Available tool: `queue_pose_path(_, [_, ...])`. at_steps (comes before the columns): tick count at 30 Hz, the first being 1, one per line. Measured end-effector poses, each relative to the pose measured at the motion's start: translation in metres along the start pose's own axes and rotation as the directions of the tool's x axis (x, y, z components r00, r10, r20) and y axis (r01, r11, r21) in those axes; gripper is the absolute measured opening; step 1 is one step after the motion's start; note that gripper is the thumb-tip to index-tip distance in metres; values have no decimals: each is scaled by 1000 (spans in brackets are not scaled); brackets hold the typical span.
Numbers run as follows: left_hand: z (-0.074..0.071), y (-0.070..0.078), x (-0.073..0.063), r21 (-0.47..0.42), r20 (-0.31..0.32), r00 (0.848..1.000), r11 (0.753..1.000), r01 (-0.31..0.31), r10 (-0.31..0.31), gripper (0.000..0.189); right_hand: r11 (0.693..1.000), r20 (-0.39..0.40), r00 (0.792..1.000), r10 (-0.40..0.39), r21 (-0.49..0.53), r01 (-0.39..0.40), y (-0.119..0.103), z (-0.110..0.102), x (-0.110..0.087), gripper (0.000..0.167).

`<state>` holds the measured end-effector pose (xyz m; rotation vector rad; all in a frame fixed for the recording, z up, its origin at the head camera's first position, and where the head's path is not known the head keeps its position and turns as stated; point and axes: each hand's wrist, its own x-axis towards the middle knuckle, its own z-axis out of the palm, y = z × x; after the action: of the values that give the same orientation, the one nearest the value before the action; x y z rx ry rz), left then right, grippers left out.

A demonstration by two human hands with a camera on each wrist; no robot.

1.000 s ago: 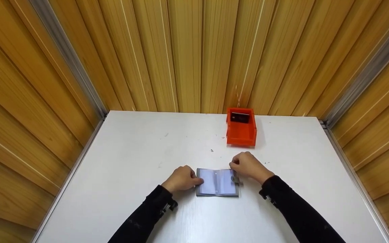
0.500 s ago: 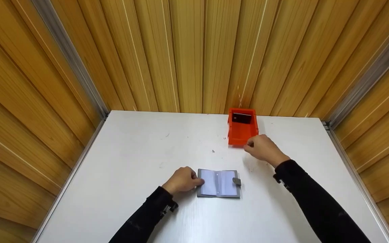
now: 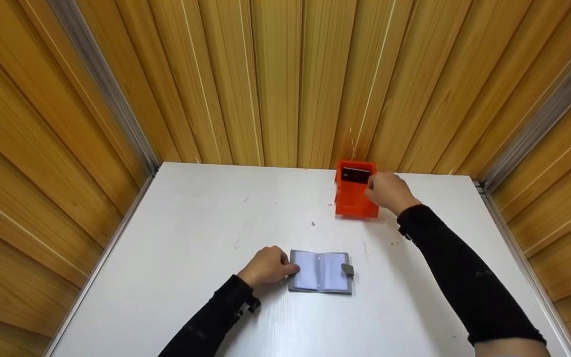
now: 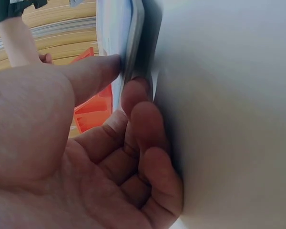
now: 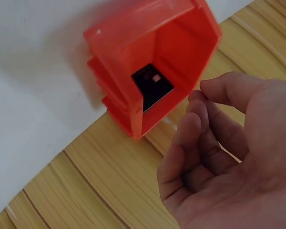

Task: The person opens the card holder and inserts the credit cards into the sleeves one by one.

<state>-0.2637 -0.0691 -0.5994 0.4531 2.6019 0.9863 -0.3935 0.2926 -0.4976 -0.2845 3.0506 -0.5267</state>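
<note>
A grey card holder (image 3: pixel 335 270) lies spread open on the white table, its clear sleeves facing up and a snap tab at its right side. My left hand (image 3: pixel 267 264) pinches its left edge, thumb on top and fingers underneath, as the left wrist view shows. At the back stands a red bin (image 3: pixel 356 203) with a black card (image 5: pixel 152 86) inside, a small pale square on the card's face. Over the bin's right wall hovers my right hand (image 3: pixel 389 191). Its fingers (image 5: pixel 188 129) are loosely bent, the thumb near the index fingertip, with nothing between them.
Wood-patterned panels (image 3: pixel 275 84) rise behind the white table (image 3: pixel 206 213) and along both sides. The bin stands near the table's back edge, close to the rear panel. Small dark marks dot the tabletop.
My right hand has left the card holder's right side and moved forward to the red bin. The holder's snap tab now shows fully. My left hand keeps its pinch in place.
</note>
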Motion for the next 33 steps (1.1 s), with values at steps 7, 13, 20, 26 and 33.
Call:
queue_pose_path(7, [-4, -2, -2, 11, -21, 1000, 1000, 9, -9, 41, 994, -23, 1000, -14, -109, 12, 11, 7, 40, 27])
queue_pose_path(13, [-2, -1, -1, 7, -31, 1000, 1000, 1, 0, 43, 985, -61, 998, -29, -173, 18, 20, 17, 53, 16])
queue_pose_path(20, [-5, -2, 0, 33, -50, 999, 999, 2, -1, 45, 985, -104, 994, -17, -175, -2, 15, 24, 62, 16])
queue_pose_path(26, [-3, 0, 1, 31, -49, 999, 1000, 2, 0, 46, 976, -126, 992, -22, -220, -7, 20, 26, 71, 17])
queue_pose_path(33, [2, 1, -1, 0, -39, 999, 1000, -3, 3, 45, 952, -177, 982, -70, -305, 13, 27, 36, 76, 16])
